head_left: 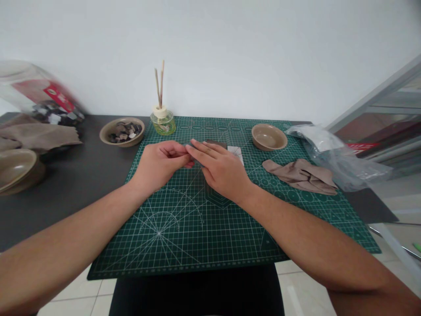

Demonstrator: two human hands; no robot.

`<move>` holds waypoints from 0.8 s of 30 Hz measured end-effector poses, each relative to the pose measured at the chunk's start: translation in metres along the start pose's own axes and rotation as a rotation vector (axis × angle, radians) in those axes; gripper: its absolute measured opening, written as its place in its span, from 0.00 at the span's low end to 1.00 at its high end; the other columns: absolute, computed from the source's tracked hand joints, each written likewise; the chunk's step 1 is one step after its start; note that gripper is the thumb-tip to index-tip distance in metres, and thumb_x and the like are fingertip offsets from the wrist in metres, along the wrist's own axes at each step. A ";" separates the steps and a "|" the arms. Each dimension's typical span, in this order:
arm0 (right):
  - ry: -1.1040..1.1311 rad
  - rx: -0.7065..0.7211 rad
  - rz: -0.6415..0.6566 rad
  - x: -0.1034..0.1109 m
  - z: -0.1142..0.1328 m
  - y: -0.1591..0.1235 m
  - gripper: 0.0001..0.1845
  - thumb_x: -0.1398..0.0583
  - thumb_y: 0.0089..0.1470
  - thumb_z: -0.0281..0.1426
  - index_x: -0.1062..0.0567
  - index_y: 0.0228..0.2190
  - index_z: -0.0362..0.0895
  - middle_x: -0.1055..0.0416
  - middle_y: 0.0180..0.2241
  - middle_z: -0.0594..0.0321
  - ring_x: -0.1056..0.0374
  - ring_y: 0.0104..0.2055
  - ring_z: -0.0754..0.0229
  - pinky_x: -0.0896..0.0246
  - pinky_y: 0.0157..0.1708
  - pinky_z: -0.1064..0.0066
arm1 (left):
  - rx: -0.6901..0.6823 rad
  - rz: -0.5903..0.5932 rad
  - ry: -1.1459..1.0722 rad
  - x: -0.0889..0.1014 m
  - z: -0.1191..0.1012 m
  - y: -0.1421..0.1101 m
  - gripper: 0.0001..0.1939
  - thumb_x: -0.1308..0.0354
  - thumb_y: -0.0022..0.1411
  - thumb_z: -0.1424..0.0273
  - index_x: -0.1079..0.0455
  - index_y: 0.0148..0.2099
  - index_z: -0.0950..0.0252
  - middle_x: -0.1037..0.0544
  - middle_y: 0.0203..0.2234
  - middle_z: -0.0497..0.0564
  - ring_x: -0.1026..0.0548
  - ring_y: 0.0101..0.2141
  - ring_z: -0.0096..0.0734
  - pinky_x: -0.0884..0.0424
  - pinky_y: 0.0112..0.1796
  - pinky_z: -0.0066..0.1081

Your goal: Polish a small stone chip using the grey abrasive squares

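Note:
My left hand [161, 161] is closed in a pinch above the green cutting mat [177, 245]; whatever sits between its fingertips is hidden. Touching or almost touching it is my right hand [222, 169], palm down with fingers stretched out. Under and behind the right fingers a dark grey-brown flat piece [217, 143] shows in part; its full shape is covered. A white slip with lines [235, 152] lies just right of that piece, partly behind the right hand.
A brown bowl of dark and pale chips [122, 137], a reed diffuser [163, 123] and another bowl [270, 142] stand toward the wall. A crumpled brown cloth [301, 175] and plastic bag [342, 158] lie right. A jar [29, 83], cloth [39, 135] and bowl [24, 173] are left.

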State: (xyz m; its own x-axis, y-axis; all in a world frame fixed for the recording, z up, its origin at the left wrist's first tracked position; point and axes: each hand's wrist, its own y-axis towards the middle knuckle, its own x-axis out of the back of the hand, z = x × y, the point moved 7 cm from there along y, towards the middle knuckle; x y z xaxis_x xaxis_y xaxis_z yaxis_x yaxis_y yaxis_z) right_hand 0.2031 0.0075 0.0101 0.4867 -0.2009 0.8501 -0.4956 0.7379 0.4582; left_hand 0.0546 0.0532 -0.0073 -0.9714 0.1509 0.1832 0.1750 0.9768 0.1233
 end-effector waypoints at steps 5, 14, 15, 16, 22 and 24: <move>-0.037 -0.046 -0.035 0.006 -0.001 0.000 0.29 0.47 0.66 0.21 0.28 0.65 0.45 0.32 0.68 0.60 0.33 0.68 0.52 0.37 0.70 0.54 | -0.010 -0.038 -0.123 -0.001 -0.001 -0.002 0.09 0.24 0.49 0.69 0.21 0.31 0.63 0.16 0.25 0.48 0.17 0.27 0.32 0.19 0.34 0.31; -0.035 -0.003 -0.035 0.004 0.002 -0.001 0.29 0.47 0.66 0.22 0.28 0.65 0.44 0.32 0.68 0.60 0.34 0.69 0.50 0.38 0.70 0.52 | -0.006 -0.027 -0.073 0.000 0.001 -0.001 0.07 0.25 0.51 0.70 0.21 0.29 0.61 0.18 0.21 0.47 0.19 0.24 0.31 0.22 0.30 0.29; -0.027 -0.003 -0.033 0.004 0.002 -0.001 0.29 0.47 0.66 0.22 0.28 0.65 0.46 0.32 0.68 0.61 0.34 0.69 0.51 0.37 0.70 0.53 | -0.007 -0.027 -0.071 -0.001 0.000 -0.001 0.07 0.25 0.51 0.69 0.21 0.29 0.61 0.18 0.21 0.47 0.19 0.24 0.31 0.22 0.30 0.29; -0.019 -0.007 -0.032 0.004 0.002 -0.001 0.30 0.47 0.66 0.22 0.28 0.65 0.47 0.32 0.69 0.62 0.33 0.68 0.52 0.37 0.70 0.54 | -0.010 -0.027 -0.077 -0.001 0.000 -0.002 0.07 0.25 0.50 0.69 0.21 0.29 0.61 0.18 0.21 0.47 0.19 0.24 0.32 0.21 0.31 0.29; -0.007 -0.031 -0.038 0.010 0.004 0.000 0.29 0.48 0.66 0.22 0.29 0.66 0.43 0.32 0.68 0.57 0.31 0.67 0.52 0.35 0.68 0.55 | -0.039 -0.048 -0.147 -0.001 -0.005 -0.006 0.11 0.23 0.48 0.68 0.22 0.30 0.60 0.16 0.25 0.47 0.17 0.27 0.33 0.19 0.34 0.32; -0.005 -0.036 -0.039 0.012 0.004 -0.001 0.29 0.48 0.66 0.22 0.28 0.65 0.42 0.31 0.67 0.57 0.30 0.66 0.52 0.34 0.67 0.56 | -0.039 -0.047 -0.156 -0.002 -0.005 -0.006 0.11 0.22 0.47 0.68 0.22 0.30 0.60 0.16 0.25 0.47 0.17 0.26 0.33 0.18 0.34 0.32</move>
State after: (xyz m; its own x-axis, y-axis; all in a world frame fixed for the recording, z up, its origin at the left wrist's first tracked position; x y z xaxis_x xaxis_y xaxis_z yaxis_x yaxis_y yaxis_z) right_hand 0.2063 0.0021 0.0210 0.5015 -0.2329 0.8332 -0.4503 0.7521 0.4812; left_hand 0.0559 0.0459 -0.0031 -0.9913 0.1299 0.0231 0.1319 0.9772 0.1664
